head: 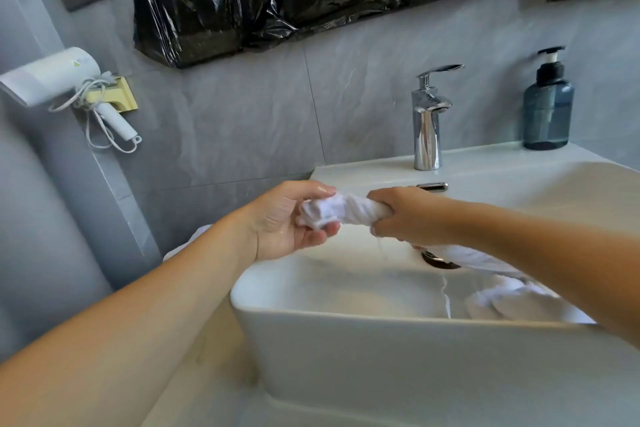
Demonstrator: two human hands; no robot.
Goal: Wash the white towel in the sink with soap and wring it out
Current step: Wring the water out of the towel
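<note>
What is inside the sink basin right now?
In the sink: the loose end of the white towel, a thin water trickle and the drain, partly covered by the right forearm and towel.

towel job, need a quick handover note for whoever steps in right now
Left hand grips one end of the towel; right hand grips it further along, the stretch between them twisted tight.
The rest of the towel hangs into the sink under the right arm, water dripping off.
Faucet is off; soap bottle stands on the back ledge.
Left: wring the hanging part.
</note>
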